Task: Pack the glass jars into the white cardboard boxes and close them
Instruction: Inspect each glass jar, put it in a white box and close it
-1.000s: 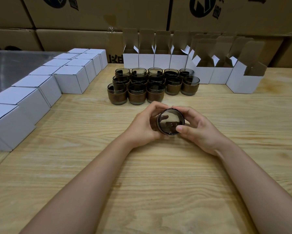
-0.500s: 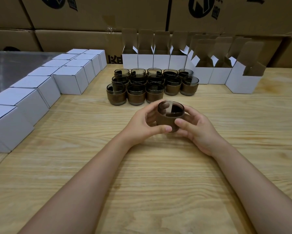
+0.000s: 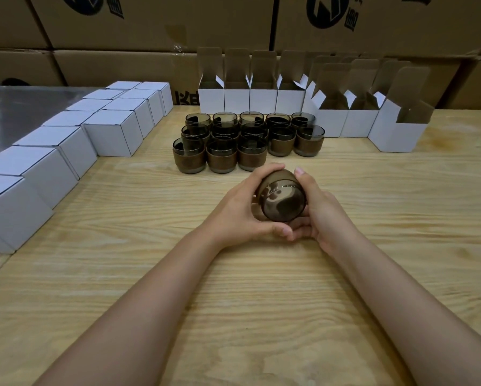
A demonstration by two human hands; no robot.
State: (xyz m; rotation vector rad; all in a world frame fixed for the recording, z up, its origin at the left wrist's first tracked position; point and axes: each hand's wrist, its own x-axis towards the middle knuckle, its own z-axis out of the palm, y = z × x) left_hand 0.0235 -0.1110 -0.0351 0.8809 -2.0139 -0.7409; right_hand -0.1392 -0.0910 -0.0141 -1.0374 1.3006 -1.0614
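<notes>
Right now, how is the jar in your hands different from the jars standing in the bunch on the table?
The held jar is tipped, its open mouth facing the camera; the bunched jars stand upright, mouths up. The held jar is gripped between the left hand and right hand; the bunched jars sit untouched on the wooden table, packed side by side. Both are dark glass with a brown band.

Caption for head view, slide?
Left hand and right hand hold jar tipped toward camera; other jars and open boxes behind, closed boxes left.

smoky brown jars (image 3: 247, 142), white boxes (image 3: 114, 132), pale wood-grain table (image 3: 261, 302)
</notes>
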